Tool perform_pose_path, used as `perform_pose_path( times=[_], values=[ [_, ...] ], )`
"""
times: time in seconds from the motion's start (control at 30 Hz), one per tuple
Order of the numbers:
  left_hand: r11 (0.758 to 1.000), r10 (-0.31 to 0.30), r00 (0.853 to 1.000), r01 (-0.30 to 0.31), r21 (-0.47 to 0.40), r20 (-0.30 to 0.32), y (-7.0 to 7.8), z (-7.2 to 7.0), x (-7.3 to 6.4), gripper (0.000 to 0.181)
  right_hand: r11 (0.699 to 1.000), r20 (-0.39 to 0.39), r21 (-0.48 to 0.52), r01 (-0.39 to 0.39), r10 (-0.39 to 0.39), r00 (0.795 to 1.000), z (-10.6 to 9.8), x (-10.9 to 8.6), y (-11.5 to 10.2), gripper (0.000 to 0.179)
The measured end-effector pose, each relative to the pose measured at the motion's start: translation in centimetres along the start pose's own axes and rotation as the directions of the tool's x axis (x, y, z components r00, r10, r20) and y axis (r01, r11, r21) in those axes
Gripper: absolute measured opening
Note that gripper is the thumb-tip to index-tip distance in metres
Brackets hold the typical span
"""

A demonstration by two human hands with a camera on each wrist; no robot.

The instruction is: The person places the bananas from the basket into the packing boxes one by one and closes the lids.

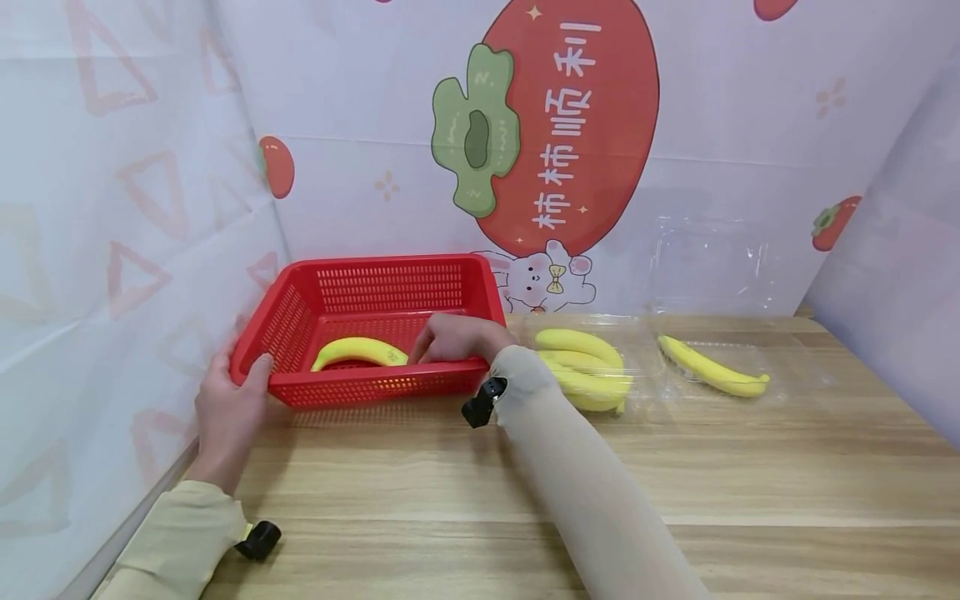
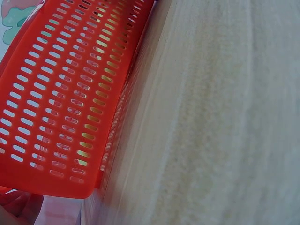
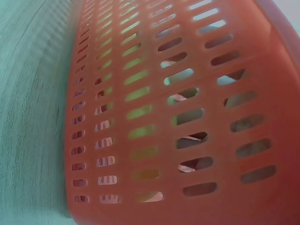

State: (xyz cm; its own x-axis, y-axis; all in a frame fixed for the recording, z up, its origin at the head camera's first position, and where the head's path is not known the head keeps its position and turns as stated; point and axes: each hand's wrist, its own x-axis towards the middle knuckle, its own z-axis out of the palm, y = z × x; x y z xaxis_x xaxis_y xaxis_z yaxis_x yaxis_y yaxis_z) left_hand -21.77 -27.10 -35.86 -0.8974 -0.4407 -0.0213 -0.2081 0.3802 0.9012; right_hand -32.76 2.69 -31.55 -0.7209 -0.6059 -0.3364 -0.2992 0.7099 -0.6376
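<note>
A red slotted plastic basket [image 1: 360, 392] stands on the table against the back wall. My left hand [image 1: 232, 404] grips its front left corner, thumb over the rim; in the left wrist view only a bit of the hand [image 2: 21, 208] shows below the basket. A yellow banana [image 1: 358, 350] lies inside, along the front wall. My right hand [image 1: 459, 335] reaches over the front rim and holds the banana near its right end, knuckles bent and fingertips hidden behind the wall. In the right wrist view the basket wall [image 3: 262, 199] fills most of the picture, with yellow showing through the slots.
Right of the basket, a bunch of bananas [image 1: 585, 371] sits in a clear plastic container, partly behind my right forearm. Farther right, a single banana [image 1: 712, 368] lies in another clear container with its lid [image 1: 708, 267] raised. White printed sheets enclose the wooden table [image 1: 420, 500].
</note>
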Motion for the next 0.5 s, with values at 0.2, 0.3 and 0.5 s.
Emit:
perform_pose_path(
  times=[0.2,0.3,0.5],
  values=[
    [1.0,0.007,1.0,-0.007,0.003,-0.008,-0.05,-0.04,0.12,0.078,0.998,-0.044,0.045,0.038,-0.036,0.998,0.1,-0.06,-0.14,0.028],
    [1.0,0.012,1.0,-0.012,-0.004,-0.01,-0.03,-0.03,0.12,0.077,0.996,-0.11,0.046,0.08,-0.075,0.991,0.21,-0.17,-0.21,0.03],
    [1.0,0.013,1.0,-0.013,-0.013,-0.001,0.03,-0.06,0.03,0.077,0.991,-0.278,0.047,0.129,-0.111,0.954,0.64,-0.99,-0.55,0.034]
  ],
)
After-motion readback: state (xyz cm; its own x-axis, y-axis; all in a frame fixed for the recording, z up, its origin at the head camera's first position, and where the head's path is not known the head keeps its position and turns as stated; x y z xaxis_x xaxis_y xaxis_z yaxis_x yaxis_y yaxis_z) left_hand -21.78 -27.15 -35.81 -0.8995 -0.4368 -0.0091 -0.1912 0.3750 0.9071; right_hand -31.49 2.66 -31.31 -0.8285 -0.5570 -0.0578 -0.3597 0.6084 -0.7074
